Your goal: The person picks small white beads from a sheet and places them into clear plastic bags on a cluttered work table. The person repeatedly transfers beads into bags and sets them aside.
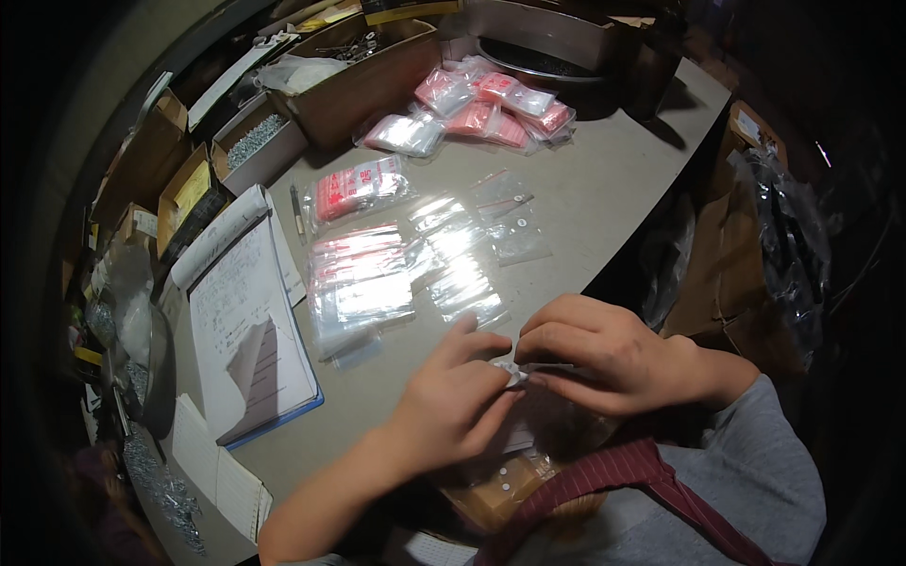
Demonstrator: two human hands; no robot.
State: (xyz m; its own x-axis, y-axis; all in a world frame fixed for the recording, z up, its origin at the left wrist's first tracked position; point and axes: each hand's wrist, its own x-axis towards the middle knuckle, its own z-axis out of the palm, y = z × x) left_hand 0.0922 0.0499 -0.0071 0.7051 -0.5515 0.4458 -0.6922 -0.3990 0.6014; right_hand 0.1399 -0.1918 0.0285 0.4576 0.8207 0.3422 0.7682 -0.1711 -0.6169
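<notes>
My left hand and my right hand meet near the table's front edge. Both pinch a small whitish plastic bag between thumbs and fingertips; most of it is hidden by the fingers. Below them, close to my body, a cardboard box with clear plastic over it holds a few small white round pieces. Just beyond my hands lie flat clear zip bags in rows. Two more clear bags, each with a small round piece in it, lie farther right. Beside them sits a stack of red-printed zip bags.
A pile of red-printed bag packs lies at the back. Along the left stand an open notebook, a pen, a carton of small metal parts and a large cardboard box. A dark round pan stands behind, a carton at right.
</notes>
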